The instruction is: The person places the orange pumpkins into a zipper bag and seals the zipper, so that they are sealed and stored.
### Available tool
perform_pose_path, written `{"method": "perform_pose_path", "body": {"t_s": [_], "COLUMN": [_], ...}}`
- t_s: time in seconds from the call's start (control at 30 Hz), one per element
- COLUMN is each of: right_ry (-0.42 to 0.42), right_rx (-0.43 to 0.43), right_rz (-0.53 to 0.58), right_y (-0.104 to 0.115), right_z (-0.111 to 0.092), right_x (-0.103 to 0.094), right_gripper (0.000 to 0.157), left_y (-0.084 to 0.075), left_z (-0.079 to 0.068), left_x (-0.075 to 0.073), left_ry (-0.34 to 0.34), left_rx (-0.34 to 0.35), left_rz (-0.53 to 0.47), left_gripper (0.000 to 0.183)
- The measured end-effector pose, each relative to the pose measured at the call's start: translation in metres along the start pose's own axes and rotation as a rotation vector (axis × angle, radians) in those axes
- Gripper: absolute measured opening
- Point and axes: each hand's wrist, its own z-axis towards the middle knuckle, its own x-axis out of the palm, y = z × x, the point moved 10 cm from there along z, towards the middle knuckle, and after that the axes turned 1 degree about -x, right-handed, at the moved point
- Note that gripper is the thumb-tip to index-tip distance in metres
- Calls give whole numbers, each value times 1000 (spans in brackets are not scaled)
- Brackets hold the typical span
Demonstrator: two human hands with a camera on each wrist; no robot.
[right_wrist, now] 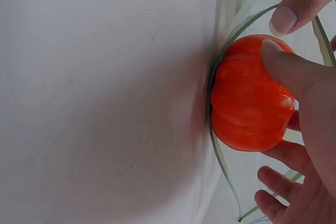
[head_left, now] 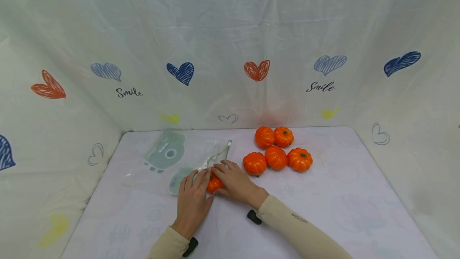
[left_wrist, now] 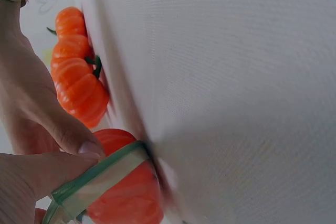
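Observation:
A clear zip bag [head_left: 164,151] with a pale green cartoon print lies on the table's left part. At its mouth is a small orange pumpkin [head_left: 214,183], held by my right hand [head_left: 237,185] with the thumb on top and fingers around its side. In the right wrist view the bag's green-edged mouth spreads around this pumpkin [right_wrist: 252,95]. My left hand [head_left: 194,203] holds the bag's edge beside the pumpkin; the thumb lies by the green strip [left_wrist: 102,171] in the left wrist view. Left fingers behind the bag are mostly hidden.
Several more orange pumpkins [head_left: 276,158] sit in a cluster right of the hands, toward the back of the white table [head_left: 341,211]. A pale curtain [head_left: 223,43] printed with hearts hangs behind and beside the table.

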Motion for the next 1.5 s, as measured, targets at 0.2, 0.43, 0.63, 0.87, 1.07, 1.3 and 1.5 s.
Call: {"method": "perform_pose_path", "body": {"t_s": [0.2, 0.43, 0.63, 0.87, 1.07, 1.3, 1.5], "right_ry": [23, -108, -202, -229, -200, -201, -186], "right_rx": [6, 35, 69, 66, 65, 47, 81], "right_rz": [-20, -92, -228, -174, -135, -177, -203], "right_y": [0, -1, -2, -2, 0, 6, 0], "right_z": [2, -10, -16, -10, -1, 3, -11], "right_x": [4, -12, -19, -13, -5, -3, -7], "right_gripper": [71, 72, 64, 60, 61, 58, 59], "left_y": [0, -1, -1, -3, -2, -1, 2], "left_z": [1, 2, 3, 4, 3, 3, 2], "left_x": [0, -2, -4, -5, -3, -3, -3], "left_ry": [-1, -11, -31, -41, -16, -16, 4], "left_rx": [0, -5, 1, 21, 31, 34, 12], "left_rz": [-23, -40, -44, -36, -7, -4, -18], "left_gripper": [82, 80, 78, 81, 83, 84, 82]}}
